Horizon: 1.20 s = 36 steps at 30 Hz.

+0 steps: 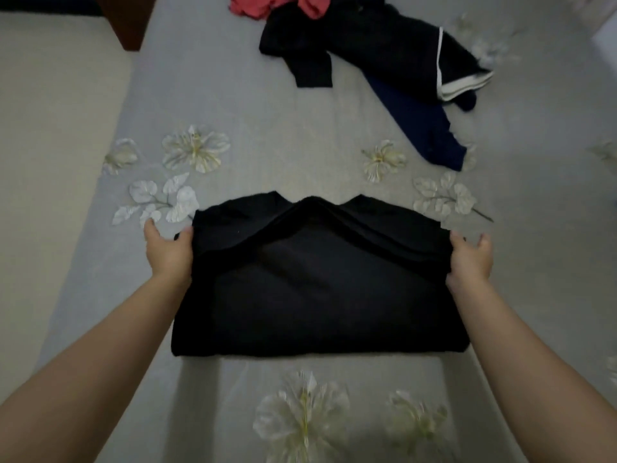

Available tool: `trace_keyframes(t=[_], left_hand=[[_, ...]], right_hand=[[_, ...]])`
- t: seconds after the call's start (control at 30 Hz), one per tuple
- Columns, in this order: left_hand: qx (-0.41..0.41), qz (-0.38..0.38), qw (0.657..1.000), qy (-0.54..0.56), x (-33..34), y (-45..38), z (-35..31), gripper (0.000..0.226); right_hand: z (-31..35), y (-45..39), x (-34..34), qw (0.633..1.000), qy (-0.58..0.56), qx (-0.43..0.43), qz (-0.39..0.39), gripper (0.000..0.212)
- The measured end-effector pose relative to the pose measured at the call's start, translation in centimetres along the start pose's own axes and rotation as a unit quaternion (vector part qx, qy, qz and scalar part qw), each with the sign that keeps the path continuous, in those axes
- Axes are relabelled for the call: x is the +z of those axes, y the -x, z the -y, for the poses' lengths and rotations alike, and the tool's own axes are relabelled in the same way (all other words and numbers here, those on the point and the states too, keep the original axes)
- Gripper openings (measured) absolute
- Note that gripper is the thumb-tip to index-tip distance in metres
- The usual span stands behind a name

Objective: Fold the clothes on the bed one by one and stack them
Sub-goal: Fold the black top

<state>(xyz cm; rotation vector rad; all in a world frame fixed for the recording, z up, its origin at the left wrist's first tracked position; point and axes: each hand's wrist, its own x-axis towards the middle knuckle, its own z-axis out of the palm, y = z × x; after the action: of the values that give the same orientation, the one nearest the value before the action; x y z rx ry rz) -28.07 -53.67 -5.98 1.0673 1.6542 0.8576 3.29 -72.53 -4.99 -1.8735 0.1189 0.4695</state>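
Clearly, the risk lies at the two held edges. On the left, the left hand [168, 253] is closed on the left edge of the partly folded black fabric garment [317, 285], thumb on top, fingers tucked under the cloth. If that pinch catches only the top layer, the lower layers would probably be left behind on the pale grey bedsheet with cream flower prints [233, 105], and the fold would skew. Across the middle, the upper layer is already bunched into a raised peak — a sign that the edges are being drawn inward, so creases could be pressed in unless the cloth is pulled taut before it is laid down. On the right, the right hand [469, 259] grips the opposite edge in the same way, though its fingertips are hidden by the cloth; uneven lifting between the two sides would likely twist the rectangle.

The garment lies on the sheet directly in front of the person, between both forearms. Its long axis runs left to right, with the folded, straight edge nearest the person and the uneven, notched edge pointing away — toward the unfolded pile of black, navy and red clothes [370, 51], well apart at the far right.
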Motion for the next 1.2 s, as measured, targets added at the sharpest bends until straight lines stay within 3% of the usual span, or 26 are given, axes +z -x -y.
trace_keyframes(t=[0.07, 0.1, 0.2, 0.27, 0.33, 0.4, 0.5, 0.7, 0.83, 1.03, 1.2], left_hand=[[-0.059, 0.029, 0.987, 0.147, 2.7, -2.7, -0.9, 0.065], [-0.054, 0.054, 0.987, 0.144, 3.8, -3.4, -0.9, 0.065], [0.068, 0.129, 0.986, -0.083, 5.1, -3.6, 1.0, 0.068], [0.152, 0.116, 0.936, -0.297, 5.0, -3.5, 3.2, 0.070], [0.154, 0.087, 0.893, -0.414, 4.6, -2.9, 4.8, 0.069], [0.116, 0.076, 0.879, -0.456, 4.1, -1.7, 5.7, 0.067], [0.072, 0.078, 0.861, -0.497, 3.6, 0.1, 6.5, 0.064], [0.050, 0.079, 0.842, -0.532, 3.3, 1.9, 6.9, 0.065], [0.029, 0.107, 0.827, -0.551, 2.9, 2.7, 6.7, 0.068], [0.015, 0.134, 0.791, -0.597, 2.7, 8.8, 7.5, 0.070], [0.129, 0.162, 0.791, -0.576, 5.5, 14.0, 8.1, 0.064]], right_hand=[[0.1, -2.2, 2.6, 0.994, -0.090, 0.050, 0.045, 0.067], [-0.2, -2.8, 3.5, 0.995, -0.068, 0.039, 0.068, 0.066], [-2.1, -3.2, 4.4, 0.981, 0.157, -0.064, 0.095, 0.062], [-4.2, -3.2, 3.7, 0.928, 0.337, -0.141, 0.066, 0.060], [-6.0, -3.2, 2.8, 0.878, 0.451, -0.157, 0.032, 0.061], [-7.3, -2.7, 1.8, 0.858, 0.500, -0.118, 0.005, 0.065], [-8.4, -1.4, 0.5, 0.855, 0.515, -0.064, -0.010, 0.071], [-9.1, 0.6, -0.8, 0.845, 0.533, -0.055, 0.013, 0.081], [-9.2, 0.4, -1.9, 0.859, 0.504, -0.066, 0.060, 0.080], [-7.1, -2.7, -7.2, 0.798, 0.582, -0.140, 0.061, 0.077], [-5.9, -7.0, -10.9, 0.761, 0.625, -0.170, 0.028, 0.075]])
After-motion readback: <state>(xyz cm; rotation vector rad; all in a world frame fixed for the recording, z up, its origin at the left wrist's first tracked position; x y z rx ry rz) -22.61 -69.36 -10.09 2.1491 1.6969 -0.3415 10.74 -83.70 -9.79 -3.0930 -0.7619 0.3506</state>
